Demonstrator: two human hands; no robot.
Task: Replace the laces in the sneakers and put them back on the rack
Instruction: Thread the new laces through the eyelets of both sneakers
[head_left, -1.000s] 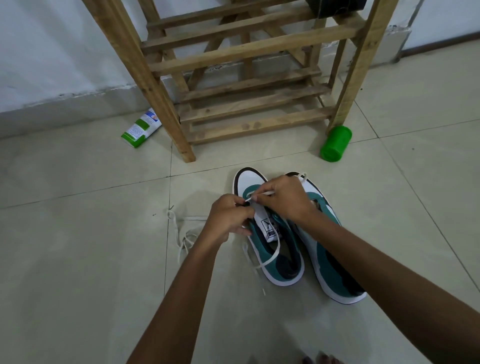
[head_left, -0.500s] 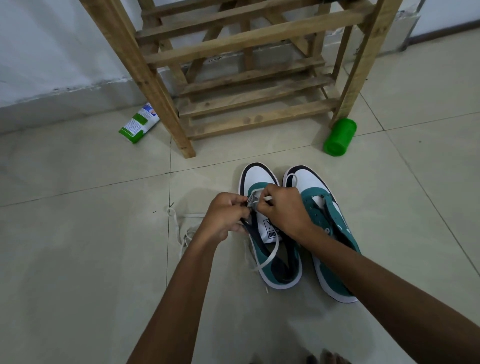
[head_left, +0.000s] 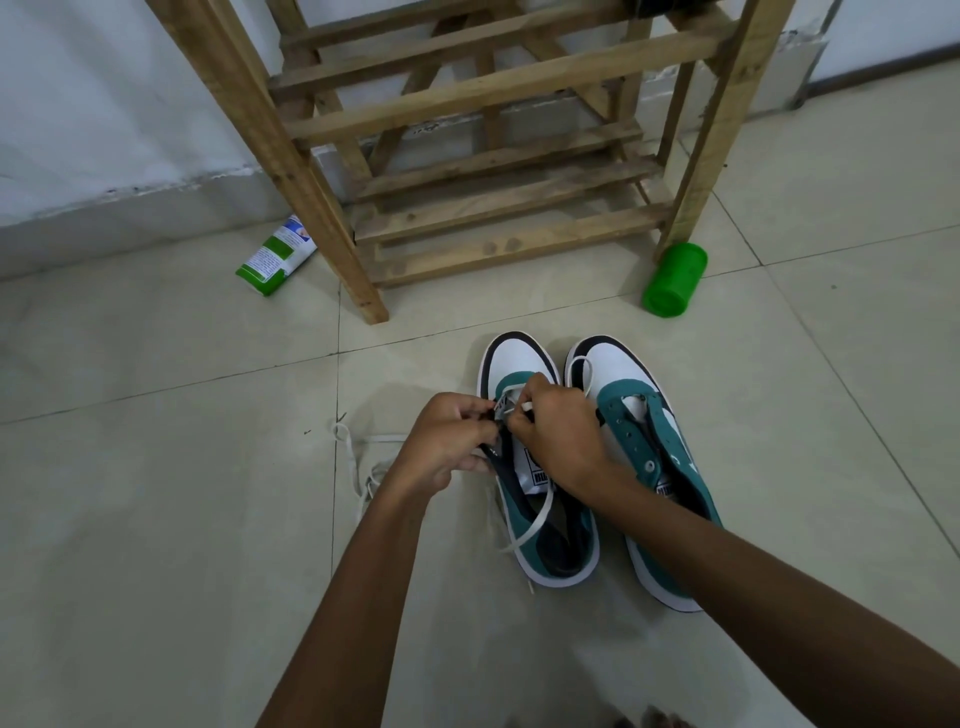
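I see the wooden rack (head_left: 498, 156) across the upper centre of the frame; its visible lower slats carry no shoes. Below it, at centre, 2 sneakers stand side by side on the tiled floor (head_left: 156, 519).

The right sneaker (head_left: 660, 467) shows bare eyelets; 1 strip of lace lies across its toe. The left sneaker (head_left: 540, 519) is in work: a white lace (head_left: 530, 525) trails over its collar. A second lace (head_left: 358, 467) lies loose on the floor at centre left.

My left hand (head_left: 447, 447) pinches the eyelet edge near the toe. My right hand (head_left: 561, 431) pinches the lace tip beside it.

Judgement: lacing is at the first eyelets of 1 shoe. Remaining: both shoes, then racking.
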